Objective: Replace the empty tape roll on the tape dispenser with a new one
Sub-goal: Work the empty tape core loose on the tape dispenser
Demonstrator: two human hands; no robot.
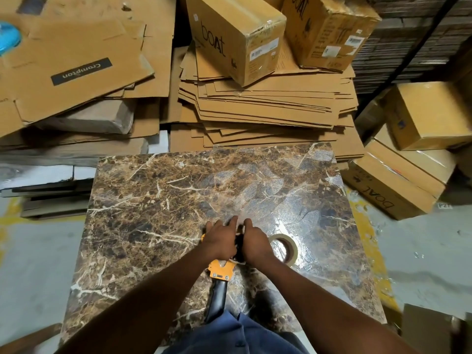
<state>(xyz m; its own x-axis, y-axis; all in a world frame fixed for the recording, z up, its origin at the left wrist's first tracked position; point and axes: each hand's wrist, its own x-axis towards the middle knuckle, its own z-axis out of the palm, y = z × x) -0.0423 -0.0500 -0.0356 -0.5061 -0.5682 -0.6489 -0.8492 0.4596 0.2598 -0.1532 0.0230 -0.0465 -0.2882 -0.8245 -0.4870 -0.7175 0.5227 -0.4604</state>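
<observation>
The tape dispenser (219,273) lies on the marbled table (153,200), black handle toward the person. Both hands, left hand (219,241) and right hand (255,242), are closed around its front end. A tape roll (286,247) lies flat just beside the right hand.

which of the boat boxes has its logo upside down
The boat box on the floor, at the right of the table; the two boat boxes on the flattened cardboard stack show theirs running sideways.

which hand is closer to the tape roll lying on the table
Right. The right hand sits on the dispenser directly beside the tape roll; the left hand is beyond it, farther away.
</observation>
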